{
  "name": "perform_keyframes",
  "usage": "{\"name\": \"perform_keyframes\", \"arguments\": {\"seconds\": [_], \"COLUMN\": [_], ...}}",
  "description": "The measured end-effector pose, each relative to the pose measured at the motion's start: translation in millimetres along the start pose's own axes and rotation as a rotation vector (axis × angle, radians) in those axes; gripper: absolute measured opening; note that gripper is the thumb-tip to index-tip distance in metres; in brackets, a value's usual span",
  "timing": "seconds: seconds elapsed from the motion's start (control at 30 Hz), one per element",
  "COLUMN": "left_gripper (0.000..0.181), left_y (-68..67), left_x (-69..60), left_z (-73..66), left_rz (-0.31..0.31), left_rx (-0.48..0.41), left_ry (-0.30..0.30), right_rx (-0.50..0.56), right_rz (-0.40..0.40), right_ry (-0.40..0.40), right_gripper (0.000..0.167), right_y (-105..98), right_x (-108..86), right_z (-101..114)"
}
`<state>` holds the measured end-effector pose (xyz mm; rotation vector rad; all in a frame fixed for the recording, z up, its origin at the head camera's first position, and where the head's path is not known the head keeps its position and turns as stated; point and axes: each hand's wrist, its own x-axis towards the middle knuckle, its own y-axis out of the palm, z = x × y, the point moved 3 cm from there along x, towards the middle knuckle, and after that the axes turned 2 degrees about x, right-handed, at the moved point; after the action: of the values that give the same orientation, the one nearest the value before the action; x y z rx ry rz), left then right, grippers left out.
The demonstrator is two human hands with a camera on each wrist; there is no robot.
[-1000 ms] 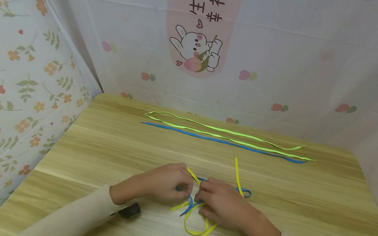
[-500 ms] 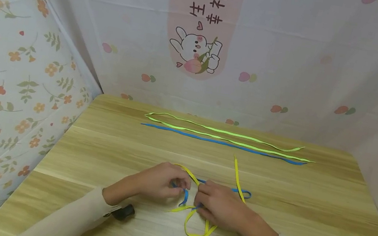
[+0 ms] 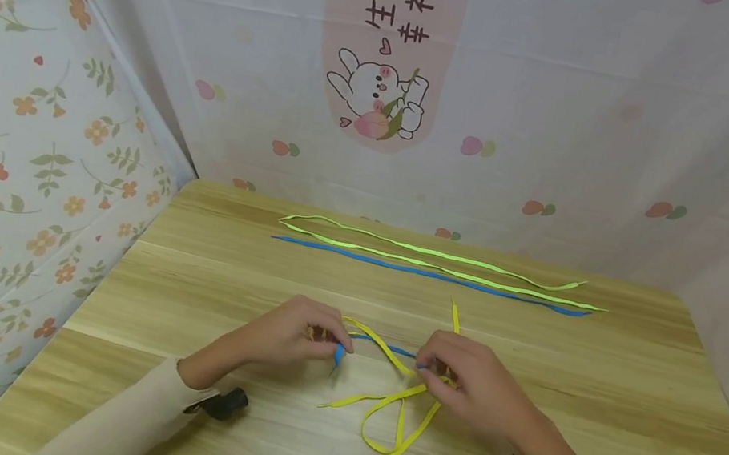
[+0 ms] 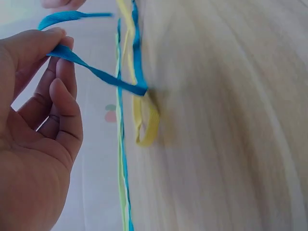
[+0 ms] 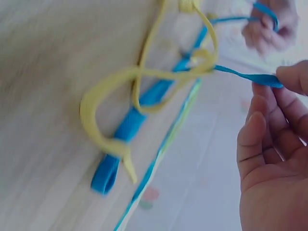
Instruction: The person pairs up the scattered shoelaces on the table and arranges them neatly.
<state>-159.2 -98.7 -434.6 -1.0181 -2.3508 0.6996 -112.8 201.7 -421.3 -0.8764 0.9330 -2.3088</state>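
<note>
Between finger and thumb, my left hand (image 3: 287,334) pinches a flat blue shoelace (image 4: 101,74), whose free end hangs below the fingertips. My right hand (image 3: 479,382), apart from it to the right, pinches another stretch of blue shoelace (image 5: 245,75) with thumb and fingers. A yellow shoelace (image 3: 400,452) crosses the blue one and lies in loose loops beneath and in front of the right hand. In the right wrist view, a folded blue loop (image 5: 127,126) lies under the yellow strands. My right hand covers the crossing in the head view.
Along the far side of the wooden table (image 3: 198,255) lie a lime-green shoelace (image 3: 440,255), bent double, and another blue shoelace (image 3: 401,267). A printed cloth (image 3: 557,131) hangs behind the table, and a flowered one (image 3: 6,140) on the left.
The hands have drawn apart: the left leftward with the blue lace end, the right rightward and slightly up, with blue lace in its fingers. The yellow loops have shifted slightly.
</note>
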Motion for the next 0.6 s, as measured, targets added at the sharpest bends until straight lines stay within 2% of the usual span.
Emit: {"name": "perform_keyframes", "arguments": {"seconds": [0.23, 0.37, 0.5, 0.6], "left_gripper": [0.009, 0.007, 0.007, 0.008], "left_y": [-19.3, -28.2, -34.3, -38.4], "left_x": [-8.0, -12.7, -17.0, -20.9], "left_z": [0.5, 0.5, 1.2, 3.1], "left_rz": [-0.103, -0.139, -0.156, -0.167], "left_rx": [-0.077, -0.081, -0.091, -0.106], "left_ry": [-0.056, -0.111, -0.172, -0.201], "right_rx": [0.160, 0.254, 0.292, 0.362], "right_rz": [-0.189, -0.294, -0.372, -0.429], "right_ry": [0.117, 0.217, 0.317, 0.360], "right_gripper": [0.033, 0.026, 0.015, 0.008], "right_y": [-38, -56, -70, -81], "right_x": [-17.0, -28.9, -39.4, -45.1], "right_z": [-15, -24, -32, -35]}}
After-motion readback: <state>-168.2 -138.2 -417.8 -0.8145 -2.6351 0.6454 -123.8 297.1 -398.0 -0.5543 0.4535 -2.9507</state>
